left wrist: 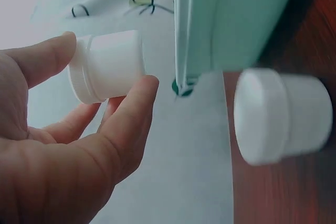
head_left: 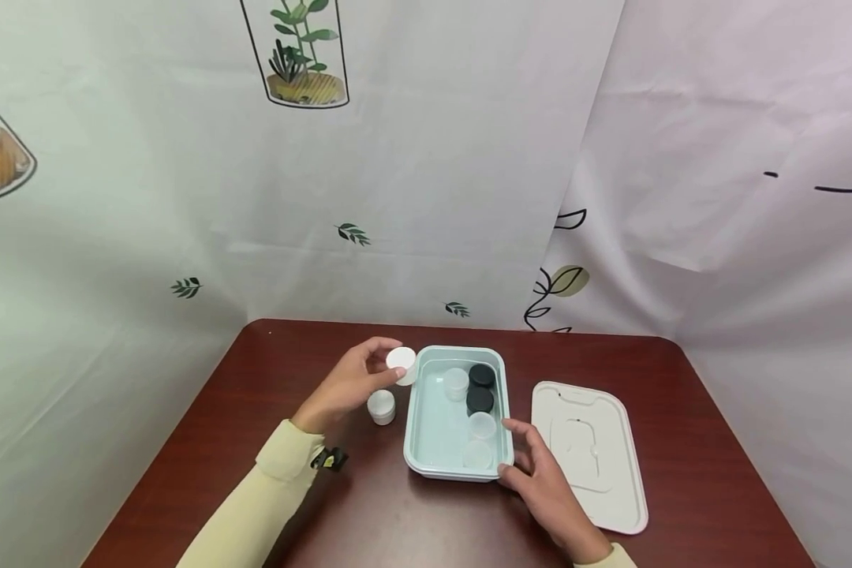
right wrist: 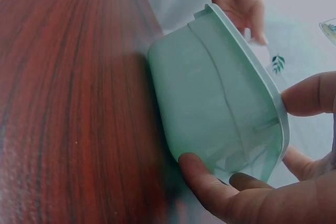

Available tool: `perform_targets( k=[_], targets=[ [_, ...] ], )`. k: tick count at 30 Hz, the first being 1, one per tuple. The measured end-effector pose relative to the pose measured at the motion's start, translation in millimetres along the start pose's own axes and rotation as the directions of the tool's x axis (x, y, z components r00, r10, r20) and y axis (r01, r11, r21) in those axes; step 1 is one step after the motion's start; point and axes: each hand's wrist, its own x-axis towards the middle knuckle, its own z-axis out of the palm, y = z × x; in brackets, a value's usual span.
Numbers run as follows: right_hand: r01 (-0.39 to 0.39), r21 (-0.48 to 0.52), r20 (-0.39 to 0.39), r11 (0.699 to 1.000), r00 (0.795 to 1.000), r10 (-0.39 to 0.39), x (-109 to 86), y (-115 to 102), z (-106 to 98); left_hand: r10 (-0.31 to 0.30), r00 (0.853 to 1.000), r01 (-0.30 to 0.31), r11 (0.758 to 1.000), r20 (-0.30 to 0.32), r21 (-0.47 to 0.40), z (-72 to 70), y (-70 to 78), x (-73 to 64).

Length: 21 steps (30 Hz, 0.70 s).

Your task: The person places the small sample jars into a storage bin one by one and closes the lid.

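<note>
Maroon table (head_left: pixel 369 505), lid (head_left: pixel 589 473) beside tub (head_left: pixel 436 434), standing jar (head_left: pixel 381 407), left hand (head_left: pixel 346 386) pinching raised jar (head_left: pixel 401 360), right hand (head_left: pixel 543 481) gripping tub

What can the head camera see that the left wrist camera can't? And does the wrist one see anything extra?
Only the head view shows the right hand on the tub, the two black pots and three pale pots inside it, and the flat white lid.

Only the left wrist view clearly shows the tiny ridges around the edge of the held white jar.

Both show the left hand holding that jar, the other white jar on the table, the tub, and the patterned cloth behind.
</note>
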Motion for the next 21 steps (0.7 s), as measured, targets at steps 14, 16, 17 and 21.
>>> perform_targets(
  k=[14, 16, 17, 21],
  targets=[
    [0.017, -0.026, -0.019, 1.000, 1.000, -0.018, -0.9, -1.2, 1.2, 0.022, 0.990, -0.055, 0.971, 0.142, 0.232, 48.9, 22.5, 9.3],
    [0.014, -0.025, -0.012, 1.000, 1.000, -0.015, -0.9, -0.8, 1.2, 0.022, 0.988, -0.061, 0.964, 0.151, 0.261, 55.6, 22.6, 10.5],
    [0.013, -0.026, -0.009, 1.000, 1.000, -0.013, -0.7, -0.8, 1.2, 0.026, 0.987, -0.069, 0.961, 0.158, 0.268, 58.4, 21.7, 11.5],
    [0.009, -0.033, 0.002, 0.999, 1.000, -0.008, -0.1, -1.5, 1.2, 0.038, 0.984, -0.088, 0.954, 0.175, 0.287, 66.5, 19.1, 13.7]
  ],
)
